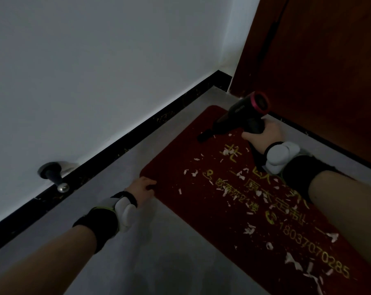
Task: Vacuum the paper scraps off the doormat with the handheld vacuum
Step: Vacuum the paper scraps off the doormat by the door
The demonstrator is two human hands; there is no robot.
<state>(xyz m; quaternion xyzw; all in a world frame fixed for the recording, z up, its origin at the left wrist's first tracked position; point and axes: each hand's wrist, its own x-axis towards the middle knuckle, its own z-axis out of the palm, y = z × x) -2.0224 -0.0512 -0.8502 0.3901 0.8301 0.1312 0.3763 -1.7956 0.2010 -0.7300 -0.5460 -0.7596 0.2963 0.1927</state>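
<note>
A red doormat (180,160) with yellow lettering lies on the pale floor, running from the door toward the lower right. Several white paper scraps (222,191) are strewn over it. My right hand (263,135) grips the handle of a black handheld vacuum (239,116) with a pink ring at its rear. Its narrow nozzle points down-left and touches the mat near the far end. My left hand (143,188) rests on the mat's left edge, fingers bent over the border.
A brown door (320,67) stands just beyond the mat. A white wall with a black skirting board (116,150) runs along the left. A door stopper (53,175) sticks out of the wall low down. Bare grey floor (159,252) lies left of the mat.
</note>
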